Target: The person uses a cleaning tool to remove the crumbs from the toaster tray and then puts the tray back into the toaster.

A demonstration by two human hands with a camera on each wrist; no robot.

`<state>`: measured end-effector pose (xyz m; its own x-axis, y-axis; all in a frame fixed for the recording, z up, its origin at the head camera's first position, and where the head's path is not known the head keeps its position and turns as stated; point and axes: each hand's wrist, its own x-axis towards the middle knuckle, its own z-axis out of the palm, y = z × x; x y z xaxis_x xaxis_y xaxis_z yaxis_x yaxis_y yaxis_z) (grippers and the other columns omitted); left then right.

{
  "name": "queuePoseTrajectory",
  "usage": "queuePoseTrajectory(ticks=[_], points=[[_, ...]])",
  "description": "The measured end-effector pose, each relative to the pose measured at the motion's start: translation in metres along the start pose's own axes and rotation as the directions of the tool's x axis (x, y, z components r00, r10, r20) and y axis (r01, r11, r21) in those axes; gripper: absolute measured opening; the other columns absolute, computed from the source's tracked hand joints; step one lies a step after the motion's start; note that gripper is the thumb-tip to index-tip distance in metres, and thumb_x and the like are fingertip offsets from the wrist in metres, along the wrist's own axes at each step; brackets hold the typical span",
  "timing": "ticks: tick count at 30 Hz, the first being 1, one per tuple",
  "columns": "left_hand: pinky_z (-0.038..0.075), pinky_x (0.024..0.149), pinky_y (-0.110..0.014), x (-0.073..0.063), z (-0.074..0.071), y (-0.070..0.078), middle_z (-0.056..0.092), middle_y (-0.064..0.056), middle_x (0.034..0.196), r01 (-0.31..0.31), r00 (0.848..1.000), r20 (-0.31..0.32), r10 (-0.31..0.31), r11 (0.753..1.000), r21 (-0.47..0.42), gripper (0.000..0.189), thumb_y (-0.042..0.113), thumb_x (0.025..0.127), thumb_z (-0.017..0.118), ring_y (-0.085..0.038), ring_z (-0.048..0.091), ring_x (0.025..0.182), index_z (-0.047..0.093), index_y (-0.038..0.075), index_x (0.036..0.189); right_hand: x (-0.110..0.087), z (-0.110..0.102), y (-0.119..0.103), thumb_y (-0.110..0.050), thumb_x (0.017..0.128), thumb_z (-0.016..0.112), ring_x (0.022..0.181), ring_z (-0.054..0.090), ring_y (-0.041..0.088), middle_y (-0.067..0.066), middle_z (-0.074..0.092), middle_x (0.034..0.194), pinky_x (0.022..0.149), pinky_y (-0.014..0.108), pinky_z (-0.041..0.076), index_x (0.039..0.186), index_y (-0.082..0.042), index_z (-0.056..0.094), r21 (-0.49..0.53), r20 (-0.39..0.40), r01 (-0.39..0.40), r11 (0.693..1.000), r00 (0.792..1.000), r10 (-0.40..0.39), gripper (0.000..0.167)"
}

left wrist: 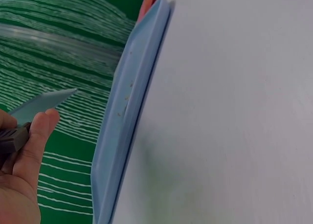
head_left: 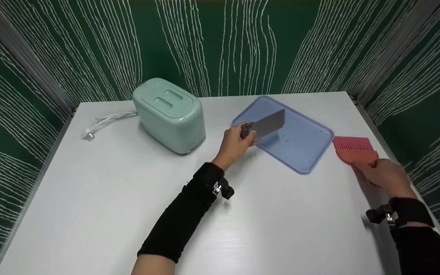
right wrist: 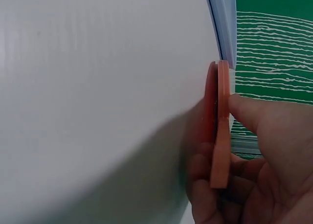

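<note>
My left hand (head_left: pixel 237 143) grips the dark handle of a scraper-like tool with a broad, flat grey blade (head_left: pixel 269 124). The blade is held tilted above the blue tray (head_left: pixel 311 152); in the left wrist view the blade (left wrist: pixel 44 102) stands apart from the tray (left wrist: pixel 110 150). Small dark crumbs (head_left: pixel 285 138) lie on the tray's surface. At the far right, my right hand (head_left: pixel 386 175) pinches the handle of a red brush (head_left: pixel 355 151), its bristles pointing to the back beside the tray's right corner. In the right wrist view the brush (right wrist: pixel 223 121) shows edge-on between thumb and fingers.
A mint-green toaster (head_left: pixel 170 118) stands at the back left, its white cord and plug (head_left: pixel 88 133) lying to its left. Green walls with white lines (head_left: pixel 239 49) enclose the white table (head_left: pixel 243 229) at the back and both sides.
</note>
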<state>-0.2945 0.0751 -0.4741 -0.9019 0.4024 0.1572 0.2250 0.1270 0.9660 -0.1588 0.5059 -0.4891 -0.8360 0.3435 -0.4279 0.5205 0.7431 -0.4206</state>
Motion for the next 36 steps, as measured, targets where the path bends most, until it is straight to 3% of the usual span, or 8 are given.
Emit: queuePoseTrajectory(ticks=[9,14,19,24,28,30,36], points=[[0.063,0.081,-0.021,-0.001,-0.001,-0.001,0.066,-0.009,0.087,-0.021,1.0,-0.006,0.022,0.995,0.1,0.026,0.014,0.109,0.063,-0.023,0.081,0.094,0.07,0.004,0.132,-0.001,0.005,0.001,-0.068,0.103,0.053,0.072,0.05,0.026,0.007,0.052,0.073,0.058,0.036,0.038,0.102,0.002,0.058,0.024,-0.018,0.052,0.998,0.998,-0.052,0.07],[0.064,0.083,-0.022,-0.002,-0.001,-0.001,0.069,-0.013,0.096,-0.013,1.0,-0.007,0.013,0.999,0.053,0.031,0.012,0.109,0.063,-0.028,0.081,0.099,0.067,0.003,0.139,-0.002,0.007,-0.002,-0.067,0.103,0.053,0.07,0.049,0.026,0.006,0.051,0.07,0.057,0.036,0.038,0.099,0.002,0.058,0.03,-0.039,0.043,0.999,0.998,-0.042,0.069],[0.064,0.083,-0.022,-0.003,0.001,-0.002,0.074,-0.019,0.111,-0.007,1.0,-0.014,0.007,1.0,0.013,0.036,0.01,0.109,0.062,-0.024,0.081,0.098,0.065,0.002,0.144,-0.008,0.009,-0.011,-0.065,0.104,0.053,0.073,0.051,0.028,0.008,0.052,0.071,0.058,0.036,0.039,0.106,0.003,0.059,0.044,-0.067,0.029,0.999,0.997,-0.026,0.068],[0.065,0.083,-0.023,-0.003,0.004,-0.003,0.075,-0.018,0.106,-0.009,0.999,-0.042,0.008,1.0,-0.013,0.034,0.011,0.109,0.064,-0.022,0.082,0.094,0.067,0.003,0.141,-0.014,0.009,-0.031,-0.065,0.105,0.051,0.072,0.055,0.027,0.008,0.063,0.07,0.059,0.037,0.039,0.103,0.0,0.06,0.038,-0.027,0.03,0.999,0.999,-0.029,0.066],[0.065,0.085,-0.025,-0.004,0.008,-0.002,0.073,-0.017,0.101,0.026,0.997,-0.069,-0.034,0.993,-0.112,0.029,0.01,0.108,0.064,-0.026,0.081,0.095,0.068,0.001,0.135,-0.02,0.012,-0.052,-0.069,0.104,0.051,0.061,0.059,0.025,0.009,0.063,0.066,0.054,0.037,0.042,0.11,0.001,0.057,0.06,-0.014,0.084,0.995,0.996,-0.084,0.071],[0.065,0.087,-0.027,-0.003,0.01,-0.001,0.072,-0.017,0.103,0.057,0.994,-0.085,-0.074,0.981,-0.187,0.026,0.009,0.108,0.065,-0.026,0.081,0.096,0.068,0.0,0.132,-0.023,0.016,-0.063,-0.072,0.103,0.052,0.057,0.057,0.024,0.01,0.062,0.072,0.05,0.037,0.044,0.119,0.0,0.055,0.083,-0.037,0.113,0.99,0.993,-0.11,0.074],[0.065,0.088,-0.028,-0.001,0.021,-0.002,0.074,-0.013,0.109,0.147,0.971,-0.135,-0.199,0.935,-0.322,0.039,0.011,0.107,0.067,-0.016,0.077,0.092,0.062,-0.002,0.143,-0.025,0.033,-0.096,-0.066,0.105,0.054,0.078,0.06,0.026,0.019,0.067,0.102,0.065,0.038,0.048,0.123,0.003,0.059,0.054,-0.136,0.252,0.966,0.96,-0.243,0.072]])
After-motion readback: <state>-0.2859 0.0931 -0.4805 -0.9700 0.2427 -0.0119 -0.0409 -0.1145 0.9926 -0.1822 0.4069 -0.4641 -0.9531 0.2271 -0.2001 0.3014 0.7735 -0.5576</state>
